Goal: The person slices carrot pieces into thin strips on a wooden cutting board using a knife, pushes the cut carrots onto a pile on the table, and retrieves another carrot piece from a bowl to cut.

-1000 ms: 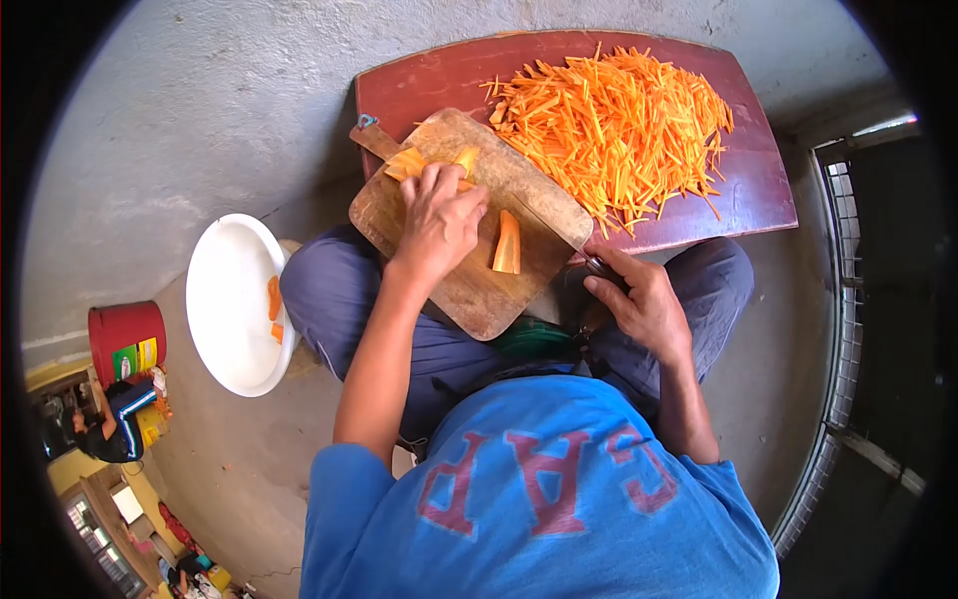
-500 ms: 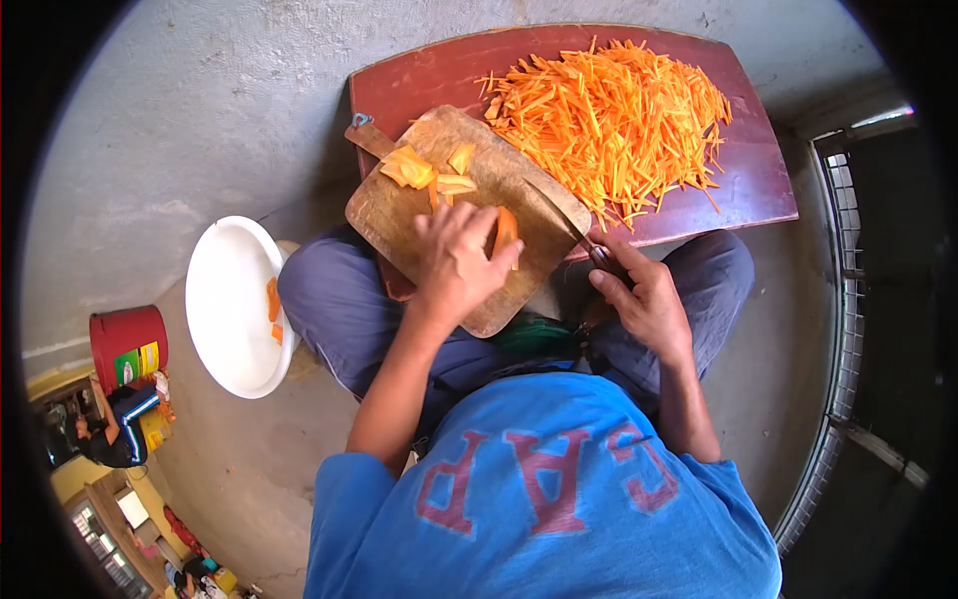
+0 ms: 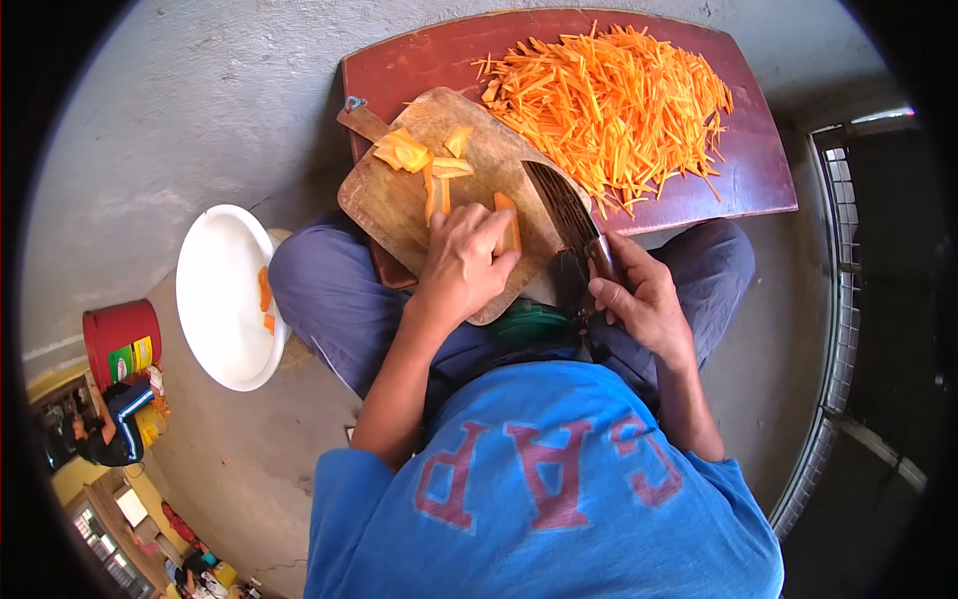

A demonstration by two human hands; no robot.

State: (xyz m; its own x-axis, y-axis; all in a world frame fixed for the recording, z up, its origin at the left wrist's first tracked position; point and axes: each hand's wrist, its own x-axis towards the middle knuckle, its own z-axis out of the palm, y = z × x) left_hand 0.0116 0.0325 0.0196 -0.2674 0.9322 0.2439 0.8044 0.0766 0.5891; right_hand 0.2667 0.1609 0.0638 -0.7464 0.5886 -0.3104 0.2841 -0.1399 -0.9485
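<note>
My left hand (image 3: 464, 262) rests on the wooden cutting board (image 3: 399, 205), its fingers bent and closed against an orange carrot piece (image 3: 508, 222), partly hidden. Several flat carrot slices (image 3: 402, 151) lie beyond those fingers. In my right hand (image 3: 647, 298) is the dark handle of a knife (image 3: 561, 205). Its broad blade stands over the board's right side, apart from the carrot piece, with the flat face showing. A big heap of carrot strips (image 3: 619, 115) covers much of the red table (image 3: 753, 165) behind the board.
To the left stands a white basin (image 3: 215, 309) with a few orange pieces inside. Farther left are a red bucket (image 3: 110, 334) and another person (image 3: 120, 424). A pale wall (image 3: 200, 110) rises behind the table, and a metal grille (image 3: 846, 230) is at right.
The knife blade has turned from nearly edge-on to showing its flat face. My left fingers have drawn closer together on the carrot piece. The whole view has shifted slightly.
</note>
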